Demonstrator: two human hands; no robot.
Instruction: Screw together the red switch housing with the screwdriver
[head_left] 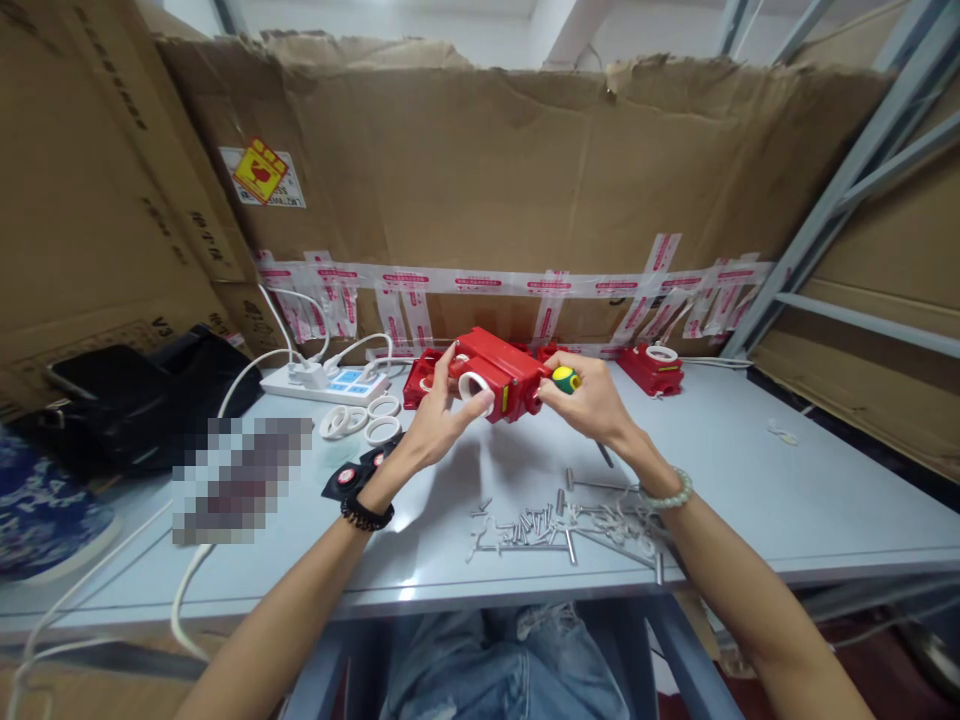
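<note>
While our left hand (439, 415) grips the boxy red plastic housing (499, 375) above the pale grey table (750, 480) so it can't twist, our right hand (592, 400) is closed round a yellow-green screwdriver handle (565, 379) at its end, loose metal screws (555, 525) within reach.

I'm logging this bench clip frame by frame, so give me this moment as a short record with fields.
left hand: grips red plastic housing at its white ring end
right hand: holds yellow-green screwdriver handle against the housing's right end
table: pale grey
screws: loose pile near front edge
white rings: left of the hands
power strip: behind the rings
second red housing: right, at back
</note>
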